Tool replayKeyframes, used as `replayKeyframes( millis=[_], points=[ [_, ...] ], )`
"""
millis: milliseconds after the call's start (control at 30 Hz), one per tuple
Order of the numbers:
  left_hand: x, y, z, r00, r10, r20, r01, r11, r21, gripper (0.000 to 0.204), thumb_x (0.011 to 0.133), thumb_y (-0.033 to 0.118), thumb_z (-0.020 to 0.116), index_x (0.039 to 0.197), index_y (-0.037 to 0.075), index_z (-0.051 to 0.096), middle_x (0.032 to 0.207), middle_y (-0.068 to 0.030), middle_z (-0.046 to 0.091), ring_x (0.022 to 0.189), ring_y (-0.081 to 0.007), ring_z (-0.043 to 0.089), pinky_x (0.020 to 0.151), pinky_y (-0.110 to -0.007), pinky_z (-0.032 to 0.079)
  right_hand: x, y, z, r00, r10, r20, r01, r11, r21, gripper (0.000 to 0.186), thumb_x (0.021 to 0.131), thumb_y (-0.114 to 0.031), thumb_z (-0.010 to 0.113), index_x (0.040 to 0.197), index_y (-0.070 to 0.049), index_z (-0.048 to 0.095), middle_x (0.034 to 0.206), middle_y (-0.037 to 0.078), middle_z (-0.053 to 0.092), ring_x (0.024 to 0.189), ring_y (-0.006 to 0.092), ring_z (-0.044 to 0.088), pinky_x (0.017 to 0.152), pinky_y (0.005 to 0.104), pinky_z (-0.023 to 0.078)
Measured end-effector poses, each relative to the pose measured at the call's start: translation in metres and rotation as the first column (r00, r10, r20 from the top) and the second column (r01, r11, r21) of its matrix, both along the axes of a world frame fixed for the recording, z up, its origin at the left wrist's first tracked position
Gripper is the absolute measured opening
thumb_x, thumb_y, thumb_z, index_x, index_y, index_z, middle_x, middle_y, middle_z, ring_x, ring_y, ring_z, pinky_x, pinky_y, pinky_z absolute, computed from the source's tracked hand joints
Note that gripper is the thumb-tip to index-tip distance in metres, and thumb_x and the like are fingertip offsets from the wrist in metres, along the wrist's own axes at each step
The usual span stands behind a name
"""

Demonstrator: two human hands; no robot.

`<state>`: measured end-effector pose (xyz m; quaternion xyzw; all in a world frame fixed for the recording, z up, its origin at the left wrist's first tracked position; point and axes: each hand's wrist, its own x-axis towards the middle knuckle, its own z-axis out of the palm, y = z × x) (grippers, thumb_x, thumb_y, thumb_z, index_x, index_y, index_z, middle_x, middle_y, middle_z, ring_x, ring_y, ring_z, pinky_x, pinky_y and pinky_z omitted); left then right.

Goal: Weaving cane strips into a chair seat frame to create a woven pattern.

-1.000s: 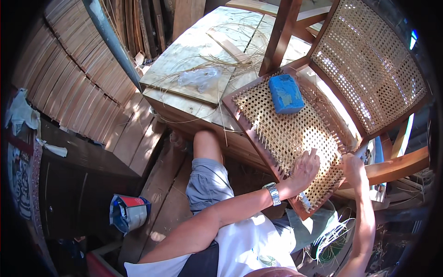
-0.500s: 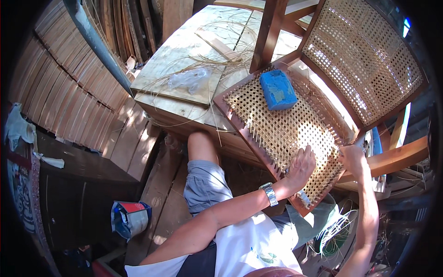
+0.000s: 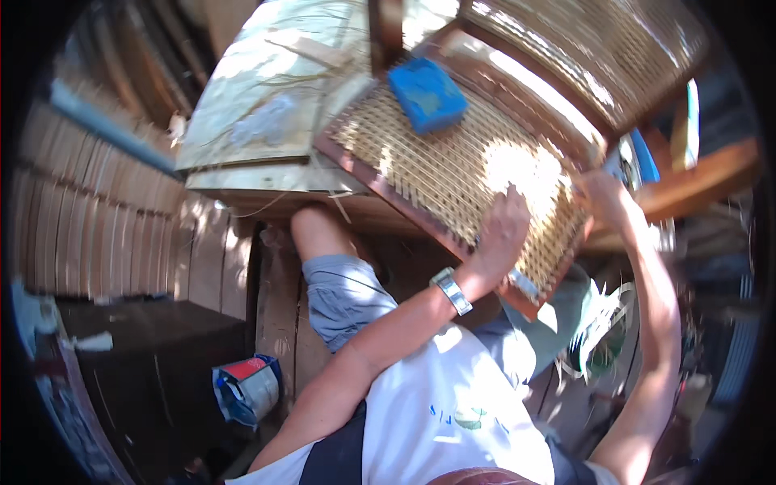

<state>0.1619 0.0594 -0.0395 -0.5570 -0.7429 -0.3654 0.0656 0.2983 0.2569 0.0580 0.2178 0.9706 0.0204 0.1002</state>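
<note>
A wooden chair lies tilted before me, its seat woven with open-mesh cane [image 3: 436,170]. Pegs stand along the seat's dark frame [image 3: 380,184]. My left hand [image 3: 503,230] rests on the weave near the front edge, fingers stretched over the cane, a metal watch [image 3: 451,291] on that wrist. At the seat's right edge my right hand [image 3: 606,198] is closed, its fingertips at the rim; what they pinch is too small and blurred to make out. On the far part of the seat sits a worn blue block [image 3: 427,94].
Behind the seat rises the cane backrest [image 3: 582,52]. A wooden worktable [image 3: 242,174] with a crumpled clear plastic bag [image 3: 265,119] and loose strands stands at the left. Loose cane strands [image 3: 602,323] bunch below right. A bag-like container [image 3: 249,390] stands at lower left.
The whole view has shifted and blurred, so the chair and table appear further up and left. Both hands stay at about the same places on the seat; the blue block has not moved on it.
</note>
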Motion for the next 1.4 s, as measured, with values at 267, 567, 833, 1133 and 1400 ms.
replayKeyframes(
  millis=[267,567,833,1133,1400],
  points=[
    [-0.016,0.003,0.022,0.986,-0.15,0.076,0.146,0.987,0.06,0.011,0.083,0.001,0.063,0.087,0.0,0.052,0.095,-0.0153,0.051,0.085,-0.0316,0.058,0.066,-0.041,0.051,0.006,-0.005,0.008,0.996,-0.07,-0.055,0.075,0.993,0.096,0.018,0.08,-0.015,0.071,0.09,0.0,0.067,0.084,0.023,0.068,0.089,0.0395,0.068,0.077,0.0479,0.055],
    [-0.044,0.007,0.005,0.91,-0.351,0.221,0.306,0.928,0.214,0.023,0.082,0.001,0.071,0.102,0.004,0.059,0.08,-0.0135,0.055,0.063,-0.0312,0.057,0.058,-0.045,0.046,0.011,-0.026,0.002,0.993,-0.041,-0.107,0.052,0.993,0.102,0.024,0.086,-0.015,0.07,0.097,0.004,0.061,0.086,0.021,0.068,0.087,0.038,0.068,0.075,0.047,0.053],
    [-0.067,0.073,0.029,0.723,-0.663,0.194,0.682,0.73,-0.048,0.021,0.086,0.019,0.076,0.101,0.004,0.076,0.093,-0.0115,0.068,0.078,-0.0216,0.069,0.071,-0.035,0.056,0.023,-0.044,-0.022,0.941,-0.099,-0.325,0.112,0.993,0.022,0.025,0.087,-0.016,0.07,0.1,0.001,0.06,0.091,0.021,0.065,0.09,0.041,0.065,0.077,0.0477,0.052],
    [-0.06,0.142,0.026,0.345,-0.85,0.398,0.937,0.34,-0.085,0.028,0.083,0.028,0.08,0.097,0.004,0.076,0.088,-0.0084,0.07,0.088,-0.0194,0.07,0.076,-0.035,0.056,0.042,-0.076,-0.033,0.653,-0.305,-0.693,0.272,0.949,-0.162,0.02,0.091,-0.014,0.07,0.1,-0.002,0.057,0.091,0.015,0.062,0.082,0.038,0.064,0.072,0.0419,0.052],
    [-0.054,0.143,0.027,0.518,-0.777,0.359,0.856,0.467,-0.222,0.036,0.082,0.038,0.079,0.095,0.004,0.076,0.087,-0.0099,0.074,0.08,-0.0173,0.071,0.072,-0.031,0.057,0.041,-0.074,-0.032,0.72,-0.287,-0.632,0.34,0.94,-0.04,0.021,0.088,-0.014,0.073,0.103,-0.005,0.06,0.094,0.011,0.064,0.083,0.0353,0.065,0.07,0.0396,0.055]
  ],
)
